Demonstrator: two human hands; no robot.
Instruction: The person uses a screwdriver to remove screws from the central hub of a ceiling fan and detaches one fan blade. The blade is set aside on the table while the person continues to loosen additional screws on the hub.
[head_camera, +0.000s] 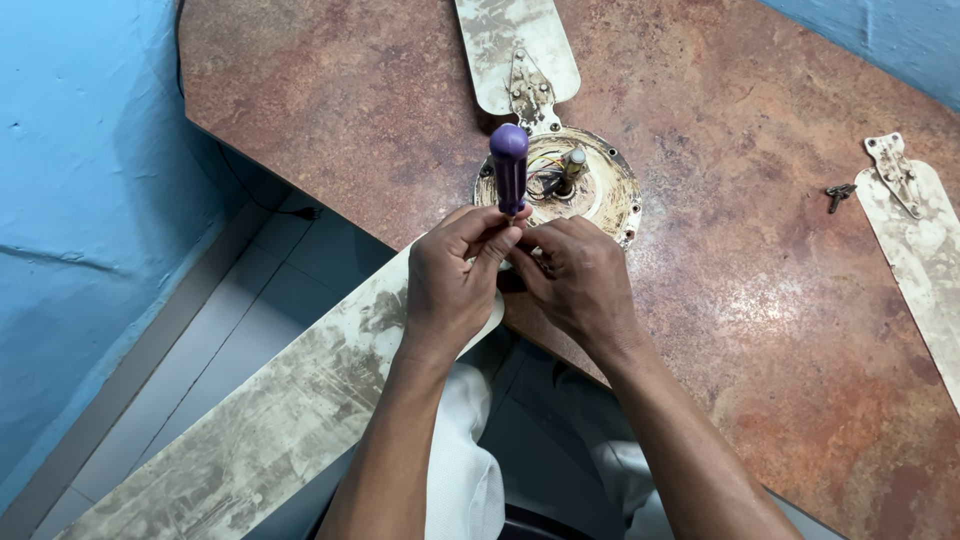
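Observation:
A dirty white ceiling fan motor hub (600, 185) lies on a brown mottled table (760, 300), with wires and a short shaft showing at its centre. My left hand (450, 280) grips a purple-handled screwdriver (509, 165) held upright at the hub's near edge. My right hand (580, 275) pinches something small beside the screwdriver's tip; what it pinches is hidden by my fingers. One dusty fan blade (270, 420) runs from under my left hand out past the table edge toward the lower left. A second blade (515, 45) is fixed to the hub's far side.
A third, loose fan blade (925, 240) with its metal bracket lies at the right edge of the table, with a small dark screw or key (838, 192) next to it. Blue walls stand at the left and the top right. Pale floor tiles (210, 340) show below.

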